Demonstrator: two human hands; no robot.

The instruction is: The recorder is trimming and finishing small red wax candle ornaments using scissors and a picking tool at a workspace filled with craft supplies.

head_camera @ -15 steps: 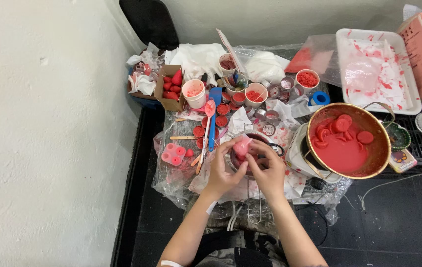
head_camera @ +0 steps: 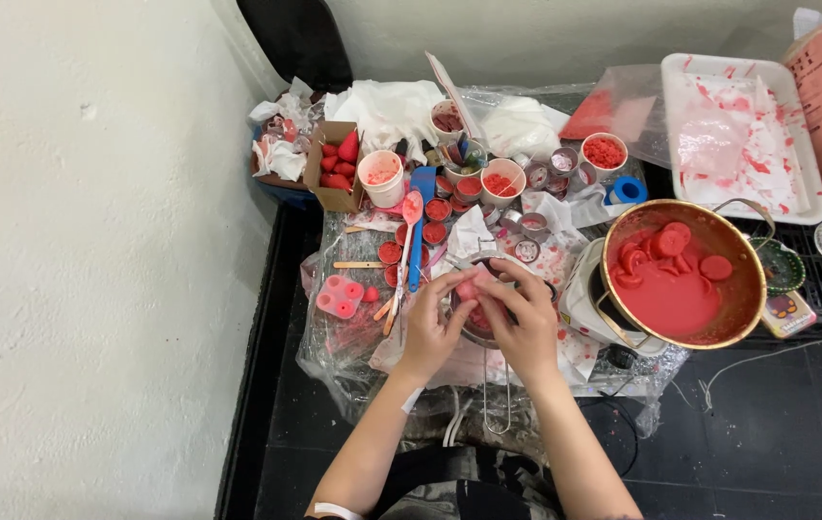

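item: small pink moulded piece (head_camera: 470, 287), pinched between the fingertips of both hands, above a small metal saucepan (head_camera: 480, 327) with a wire handle, on the plastic-covered table (head_camera: 334, 356).
left hand (head_camera: 430, 327): fingers closed on the piece from the left.
right hand (head_camera: 526, 323): fingers curled over it from the right.
change from half a second ago: none of note; hands and piece sit as they did, so the handling goes on in place.
nearby: pink mould tray (head_camera: 339, 297); brass pot of red wax (head_camera: 682, 274).
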